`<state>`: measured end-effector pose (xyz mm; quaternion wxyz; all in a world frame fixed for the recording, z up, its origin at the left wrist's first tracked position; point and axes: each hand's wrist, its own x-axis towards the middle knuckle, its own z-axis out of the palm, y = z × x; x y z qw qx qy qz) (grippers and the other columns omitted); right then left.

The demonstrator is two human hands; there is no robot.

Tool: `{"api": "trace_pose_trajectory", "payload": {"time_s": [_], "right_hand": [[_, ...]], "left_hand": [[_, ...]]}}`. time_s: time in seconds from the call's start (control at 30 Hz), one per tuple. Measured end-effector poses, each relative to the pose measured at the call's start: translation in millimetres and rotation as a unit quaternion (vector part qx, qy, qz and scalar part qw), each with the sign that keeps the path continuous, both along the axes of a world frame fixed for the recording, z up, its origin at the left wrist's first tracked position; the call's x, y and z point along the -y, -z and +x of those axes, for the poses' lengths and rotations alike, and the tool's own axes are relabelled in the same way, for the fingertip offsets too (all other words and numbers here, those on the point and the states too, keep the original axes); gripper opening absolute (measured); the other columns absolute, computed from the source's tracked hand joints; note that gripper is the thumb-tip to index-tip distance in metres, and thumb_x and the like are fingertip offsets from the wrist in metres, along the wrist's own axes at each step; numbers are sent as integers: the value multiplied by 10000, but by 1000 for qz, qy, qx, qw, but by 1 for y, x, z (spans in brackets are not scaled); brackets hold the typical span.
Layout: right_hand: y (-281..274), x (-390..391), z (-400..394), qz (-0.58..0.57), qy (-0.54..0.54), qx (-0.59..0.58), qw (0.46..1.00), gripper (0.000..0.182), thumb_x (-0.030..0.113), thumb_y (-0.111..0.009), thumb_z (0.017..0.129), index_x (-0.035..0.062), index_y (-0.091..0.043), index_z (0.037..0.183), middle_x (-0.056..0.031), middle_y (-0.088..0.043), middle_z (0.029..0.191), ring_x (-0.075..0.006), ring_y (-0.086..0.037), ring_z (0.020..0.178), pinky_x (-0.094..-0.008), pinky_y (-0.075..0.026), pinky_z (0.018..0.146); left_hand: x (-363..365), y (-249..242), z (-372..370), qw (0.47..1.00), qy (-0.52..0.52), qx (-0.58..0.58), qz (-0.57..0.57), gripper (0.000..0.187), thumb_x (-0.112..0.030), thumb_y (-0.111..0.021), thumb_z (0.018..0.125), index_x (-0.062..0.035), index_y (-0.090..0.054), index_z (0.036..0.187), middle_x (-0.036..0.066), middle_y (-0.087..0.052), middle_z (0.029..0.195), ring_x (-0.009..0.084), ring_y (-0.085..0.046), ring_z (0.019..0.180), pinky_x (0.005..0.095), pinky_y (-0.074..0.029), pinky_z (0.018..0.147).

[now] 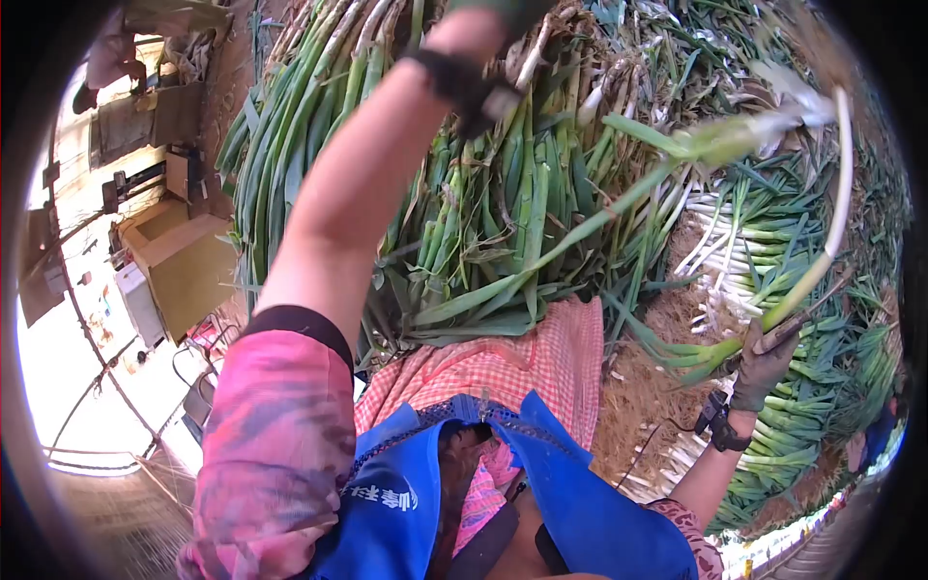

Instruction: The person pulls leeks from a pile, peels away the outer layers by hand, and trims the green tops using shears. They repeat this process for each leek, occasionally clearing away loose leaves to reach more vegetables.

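Observation:
My right hand point(766, 365), in a dark glove, is closed around the green lower part of a long scallion point(839, 198). Its white stalk arches up to the right, and its leaves spread out left of the hand. A slim tool with a dark handle point(785, 332), like a small knife, lies along the same fingers. Near the stalk's upper end, a motion-blurred green and white strand point(725, 143) trails leaves down to the left. My left hand point(503, 10), also gloved, reaches over the big scallion pile point(454, 208); the top edge cuts it off and its fingers are hidden.
Scallions with white stalks lie in rows point(720, 246) on bare soil point(643, 391) to the right. A red checked cloth point(570, 358) covers my lap beside the pile. Cardboard boxes point(188, 266) stand at the left, near a person point(111, 53) at the upper left.

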<state>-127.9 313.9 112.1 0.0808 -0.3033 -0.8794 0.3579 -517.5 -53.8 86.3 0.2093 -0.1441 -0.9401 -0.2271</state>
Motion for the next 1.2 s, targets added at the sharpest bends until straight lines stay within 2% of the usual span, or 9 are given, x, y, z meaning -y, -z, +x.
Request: {"api": "trace_pose_trajectory", "payload": {"time_s": [0.13,0.33,0.47,0.6,0.77,1.03,1.1,1.13,1.2], "right_hand": [[67,-42,57,-43,25,14,999,430,74,-717,819,-26,-485,1168,-71,-551,1001,-156,-543,865,-295,-494,783],[125,-5,103,14,-57,192,980,336,88,-652,822,10,-501,1112,-88,-586,941,-226,-560,820,-362,-499,738],[124,49,115,-73,-3,270,960,397,148,-721,799,35,-528,1128,-90,-610,891,-228,-587,788,-367,-499,761],[135,58,143,-94,-25,290,952,331,153,-622,830,41,-487,1110,-159,-616,835,-296,-595,741,-400,-498,709],[95,66,137,-157,-35,244,956,355,110,-658,822,32,-498,1129,-19,-544,770,-134,-527,682,-283,-484,665],[47,76,90,-279,-53,95,954,405,90,-658,816,23,-506,1185,17,-480,761,-104,-485,675,-240,-444,622],[41,88,65,-281,-119,67,950,455,121,-697,827,19,-497,1222,12,-484,783,-104,-495,687,-249,-450,615],[19,100,48,-11,-258,22,966,480,142,-704,856,22,-478,1262,18,-491,813,-104,-498,696,-249,-456,620],[-12,147,-2,-425,-198,2,883,589,58,-700,847,20,-427,1369,13,-534,941,-89,-497,727,-243,-463,648]], "left_hand": [[61,106,97,822,-157,528,-141,876,-532,-696,817,-18,-354,1440,269,-468,1415,392,-482,1306,444,-431,1066],[120,163,129,884,-195,423,-26,369,-290,-546,885,-38,-648,1134,263,-678,1026,428,-645,990,476,-499,882],[169,119,146,925,-140,346,71,305,-277,-523,903,-27,-640,1033,248,-680,928,424,-653,896,499,-498,794],[180,16,175,937,-55,279,204,213,-168,-564,936,-6,-620,1063,143,-688,872,213,-646,765,345,-500,688],[185,-112,228,898,-22,300,321,152,-77,-498,1000,-26,-607,1093,-28,-591,867,35,-513,753,203,-442,664],[228,-282,284,886,-71,158,431,217,-101,-558,991,-41,-612,1192,-17,-628,954,27,-515,736,161,-385,607],[234,-319,290,884,-91,99,448,225,-110,-574,980,-46,-621,1190,-4,-648,955,30,-533,720,158,-389,598],[234,-333,292,884,-99,91,447,231,-118,-581,976,-48,-625,1191,5,-659,962,33,-544,719,159,-397,599],[230,-363,288,872,-125,28,472,240,-134,-594,970,-45,-632,1189,21,-674,974,43,-566,729,163,-417,604]]}}
